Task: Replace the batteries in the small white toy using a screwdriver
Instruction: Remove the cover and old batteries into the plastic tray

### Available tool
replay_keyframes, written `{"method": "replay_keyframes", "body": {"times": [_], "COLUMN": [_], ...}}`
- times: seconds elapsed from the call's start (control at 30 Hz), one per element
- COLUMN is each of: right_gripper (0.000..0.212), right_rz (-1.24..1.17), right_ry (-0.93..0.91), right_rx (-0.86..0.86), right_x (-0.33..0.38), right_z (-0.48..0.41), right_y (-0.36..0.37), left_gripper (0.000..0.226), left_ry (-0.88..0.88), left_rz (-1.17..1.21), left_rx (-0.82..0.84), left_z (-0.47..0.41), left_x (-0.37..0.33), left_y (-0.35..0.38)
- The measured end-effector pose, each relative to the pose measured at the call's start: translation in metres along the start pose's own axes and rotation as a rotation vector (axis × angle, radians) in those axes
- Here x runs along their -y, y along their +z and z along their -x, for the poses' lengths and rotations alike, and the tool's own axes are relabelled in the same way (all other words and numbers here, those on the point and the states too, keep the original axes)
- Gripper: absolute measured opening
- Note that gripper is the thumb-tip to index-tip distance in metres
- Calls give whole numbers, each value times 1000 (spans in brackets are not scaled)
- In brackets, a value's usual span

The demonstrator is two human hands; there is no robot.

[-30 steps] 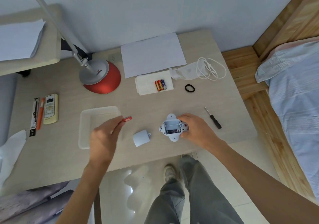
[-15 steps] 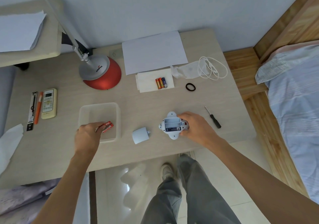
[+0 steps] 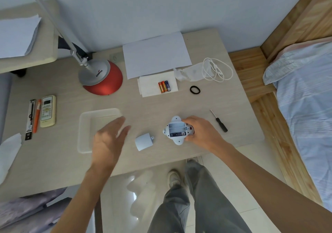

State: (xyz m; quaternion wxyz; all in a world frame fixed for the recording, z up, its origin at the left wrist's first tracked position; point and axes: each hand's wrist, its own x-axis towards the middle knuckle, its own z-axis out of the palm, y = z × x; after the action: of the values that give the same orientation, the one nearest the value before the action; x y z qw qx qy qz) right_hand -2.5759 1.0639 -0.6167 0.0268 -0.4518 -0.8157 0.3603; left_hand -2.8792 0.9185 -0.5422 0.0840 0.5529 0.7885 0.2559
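The small white toy [image 3: 175, 132] lies belly-up near the table's front edge, its battery bay open with one dark battery in the nearest slot. My right hand [image 3: 201, 134] grips its right side. The white battery cover [image 3: 144, 141] lies just left of it. My left hand [image 3: 109, 139] hovers with fingers spread and nothing in it, over the right part of the clear plastic tray [image 3: 84, 125]. Three fresh batteries [image 3: 164, 86] rest on a folded tissue [image 3: 149, 87] farther back. The black screwdriver [image 3: 220, 122] lies to the right of the toy.
A red lamp base [image 3: 106, 81] stands at the back left, a sheet of paper [image 3: 155, 53] behind the tissue. A white cable [image 3: 217, 70], a black hair tie [image 3: 195, 89], a remote [image 3: 47, 110] and pens [image 3: 35, 116] lie around. A bed [image 3: 305, 98] is at the right.
My left hand carried a red battery to the tray, let it go there, and now moves back right with nothing in it. The right hand stays on the toy.
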Motion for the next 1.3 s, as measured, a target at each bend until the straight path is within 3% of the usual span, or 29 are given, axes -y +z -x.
{"method": "replay_keyframes", "body": {"times": [0.07, 0.17, 0.27, 0.4, 0.6, 0.83, 1.3], "right_gripper": [52, 56, 56, 49, 51, 51, 46], "right_rz": [-1, 2, 12, 43, 56, 102, 140], "right_ry": [-4, -8, -17, -31, -33, -68, -85], "right_rx": [-1, 0, 0, -7, -19, -32, 3], "right_x": [0, -1, -1, 0, 0, 1, 2], "right_z": [1, 0, 0, 0, 2, 1, -2], "right_y": [0, 0, -1, 1, 2, 1, -3], "left_gripper": [42, 56, 66, 82, 71, 83, 65], "left_ry": [100, 163, 280, 453, 601, 730, 821], "left_rz": [51, 138, 29, -110, -203, -296, -350], "left_rx": [52, 264, 396, 412, 501, 541, 607], "left_z": [2, 4, 3, 1, 0, -14, -34], "left_x": [-22, -42, -53, -67, -51, -47, -53], "left_y": [15, 43, 69, 90, 106, 103, 107]}}
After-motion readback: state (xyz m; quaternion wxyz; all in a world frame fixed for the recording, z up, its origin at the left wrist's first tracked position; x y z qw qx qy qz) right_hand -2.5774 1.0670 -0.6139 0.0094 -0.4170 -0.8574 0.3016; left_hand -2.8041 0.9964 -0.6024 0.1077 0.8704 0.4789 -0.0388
